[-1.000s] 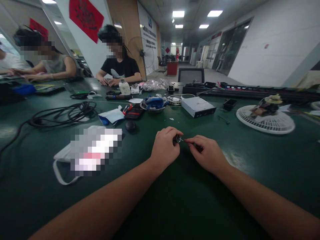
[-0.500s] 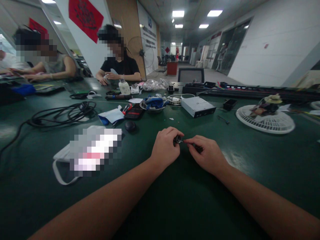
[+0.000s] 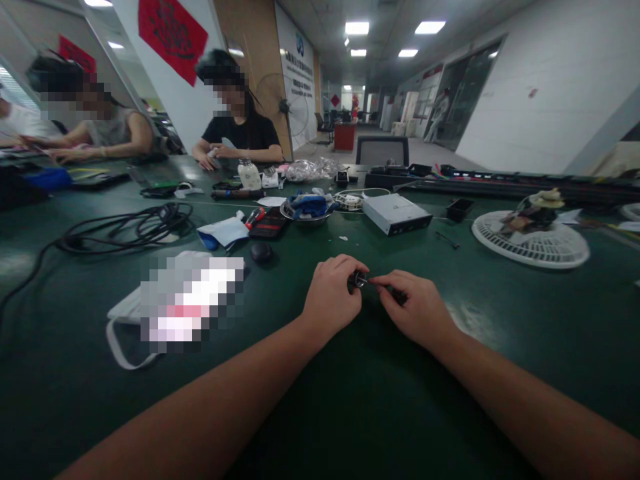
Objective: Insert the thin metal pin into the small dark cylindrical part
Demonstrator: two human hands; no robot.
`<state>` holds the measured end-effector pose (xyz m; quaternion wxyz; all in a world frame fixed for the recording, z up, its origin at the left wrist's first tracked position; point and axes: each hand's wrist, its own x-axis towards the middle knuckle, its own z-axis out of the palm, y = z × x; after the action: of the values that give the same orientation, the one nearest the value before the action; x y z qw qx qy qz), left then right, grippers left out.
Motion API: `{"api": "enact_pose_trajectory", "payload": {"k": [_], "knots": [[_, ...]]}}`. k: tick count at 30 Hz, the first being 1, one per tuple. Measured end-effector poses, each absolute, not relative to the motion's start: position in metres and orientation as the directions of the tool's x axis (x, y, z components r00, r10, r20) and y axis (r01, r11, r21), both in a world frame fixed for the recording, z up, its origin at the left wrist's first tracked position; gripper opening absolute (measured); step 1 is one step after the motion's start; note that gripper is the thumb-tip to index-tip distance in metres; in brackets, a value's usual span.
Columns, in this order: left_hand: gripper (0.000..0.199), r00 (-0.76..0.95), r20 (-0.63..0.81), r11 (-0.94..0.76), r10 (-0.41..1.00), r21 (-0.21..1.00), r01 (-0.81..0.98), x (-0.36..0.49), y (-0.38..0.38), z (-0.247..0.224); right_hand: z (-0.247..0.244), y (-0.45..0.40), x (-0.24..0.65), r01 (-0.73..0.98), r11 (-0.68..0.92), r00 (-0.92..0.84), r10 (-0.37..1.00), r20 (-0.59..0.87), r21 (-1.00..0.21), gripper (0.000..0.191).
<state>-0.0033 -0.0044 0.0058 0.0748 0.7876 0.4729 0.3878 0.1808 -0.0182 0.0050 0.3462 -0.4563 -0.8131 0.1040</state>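
My left hand [image 3: 332, 292] is closed around a small dark cylindrical part with a shiny round rim [image 3: 359, 279]. Its open end faces right, and most of its body is hidden by my fingers. Close on the right, my right hand [image 3: 413, 300] pinches a thin tool with a slim metal shaft [image 3: 367, 281], which points left at that open end. Whether the tip touches inside cannot be made out. Something dark, perhaps the tool's handle [image 3: 399, 296], shows beneath my right fingers. Both hands are low over the green table [image 3: 310, 400].
To the left lie a white bag with a strap [image 3: 123, 310], a black mouse [image 3: 261, 252] and coiled black cable [image 3: 125, 230]. Ahead are a bowl of blue material [image 3: 309, 205] and a metal drive [image 3: 397, 213]. A white fan grille [image 3: 530, 247] lies right. Co-workers [image 3: 237, 127] sit opposite.
The round part in my left hand has turned slightly, showing more of its open end. Both hands stay in nearly the same place. A distant person by the glass door has shifted left.
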Motion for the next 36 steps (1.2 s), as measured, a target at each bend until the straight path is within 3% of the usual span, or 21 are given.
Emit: {"api": "enact_pose_trajectory", "payload": {"k": [5,11,18,24,30,36], "knots": [[0.033,0.249,0.539,-0.537,0.805,0.481,0.693,-0.004,-0.0051,0.0066,0.0047,-0.0169,0.1812,0.719,0.5,-0.278,0.844,0.46,-0.483,0.025],[0.033,0.253,0.536,-0.537,0.806,0.481,0.693,-0.0042,-0.0045,0.0066,0.0043,-0.0177,0.1813,0.657,0.574,-0.385,0.813,0.438,-0.488,0.026],[0.032,0.256,0.537,-0.54,0.804,0.477,0.693,-0.0036,-0.0046,0.0064,0.0033,-0.015,0.1823,0.734,0.489,-0.279,0.85,0.447,-0.471,0.025],[0.034,0.269,0.531,-0.547,0.803,0.481,0.685,-0.0046,-0.004,0.006,0.0046,-0.0174,0.1816,0.654,0.588,-0.405,0.804,0.435,-0.476,0.029],[0.033,0.285,0.526,-0.554,0.801,0.474,0.684,-0.0037,-0.0031,0.005,0.0024,-0.0162,0.1814,0.751,0.488,-0.269,0.841,0.469,-0.445,0.026],[0.035,0.231,0.541,-0.524,0.809,0.485,0.7,-0.0046,-0.0036,0.0052,0.0046,-0.0157,0.1818,0.698,0.547,-0.357,0.825,0.438,-0.462,0.025]]}}
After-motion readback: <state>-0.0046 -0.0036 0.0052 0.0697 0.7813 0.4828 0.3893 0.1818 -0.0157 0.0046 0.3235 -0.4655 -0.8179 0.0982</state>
